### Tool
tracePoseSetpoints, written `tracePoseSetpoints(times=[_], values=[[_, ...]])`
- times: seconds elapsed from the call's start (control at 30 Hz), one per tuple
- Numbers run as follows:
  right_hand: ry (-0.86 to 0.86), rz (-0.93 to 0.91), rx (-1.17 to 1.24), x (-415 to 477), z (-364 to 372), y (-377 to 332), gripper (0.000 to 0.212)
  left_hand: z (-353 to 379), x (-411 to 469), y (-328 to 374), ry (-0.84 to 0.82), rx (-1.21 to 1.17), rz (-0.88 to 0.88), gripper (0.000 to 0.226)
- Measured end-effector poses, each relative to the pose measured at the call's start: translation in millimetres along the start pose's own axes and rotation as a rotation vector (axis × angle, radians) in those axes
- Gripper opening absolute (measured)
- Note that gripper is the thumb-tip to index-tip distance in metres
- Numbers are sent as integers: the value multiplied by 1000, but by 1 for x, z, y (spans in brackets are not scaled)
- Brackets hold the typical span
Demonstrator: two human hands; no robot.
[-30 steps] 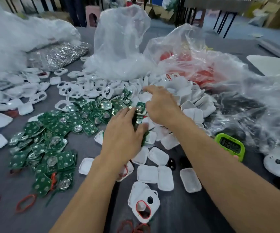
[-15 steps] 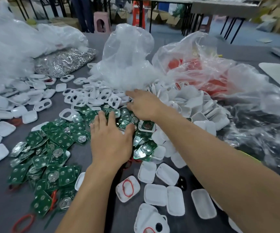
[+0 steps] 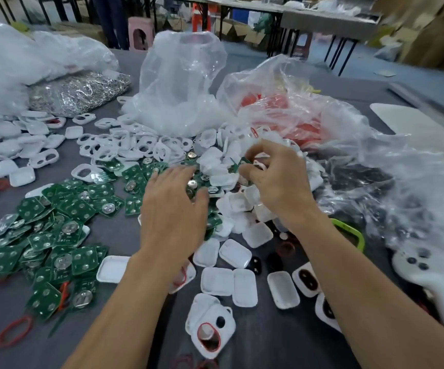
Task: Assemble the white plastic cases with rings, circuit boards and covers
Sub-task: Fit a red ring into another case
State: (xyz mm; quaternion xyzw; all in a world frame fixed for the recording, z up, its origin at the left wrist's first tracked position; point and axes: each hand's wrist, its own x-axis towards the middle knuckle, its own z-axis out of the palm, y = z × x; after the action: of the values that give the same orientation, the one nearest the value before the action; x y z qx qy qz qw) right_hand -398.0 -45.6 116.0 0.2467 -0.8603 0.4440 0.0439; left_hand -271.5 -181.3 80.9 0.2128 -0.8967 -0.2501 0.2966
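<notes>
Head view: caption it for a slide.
Right hand pinches a circuit board over the white cases; left hand spreads open above the green board pile.

Two bare forearms reach forward from the bottom edge. The left hand (image 3: 173,209) lies palm down, its fingers spread and nearly straight, the tips blurred. The right hand (image 3: 279,182), slightly farther ahead, has its fingers curled, with thumb and fingertips pinching a small green piece (image 3: 243,163), blurred.
</notes>
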Motion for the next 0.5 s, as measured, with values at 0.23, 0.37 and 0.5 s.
tracePoseSetpoints(times=[0.23,0.37,0.5], values=[[176,273,37,-15,-1,20,23,8,-23,27,-141,-74,173,50],[195,398,496,-38,-12,12,33,5,-27,35,-216,-224,84,61],[90,394,742,-68,-8,4,32,13,-32,45,-353,-688,-110,38]])
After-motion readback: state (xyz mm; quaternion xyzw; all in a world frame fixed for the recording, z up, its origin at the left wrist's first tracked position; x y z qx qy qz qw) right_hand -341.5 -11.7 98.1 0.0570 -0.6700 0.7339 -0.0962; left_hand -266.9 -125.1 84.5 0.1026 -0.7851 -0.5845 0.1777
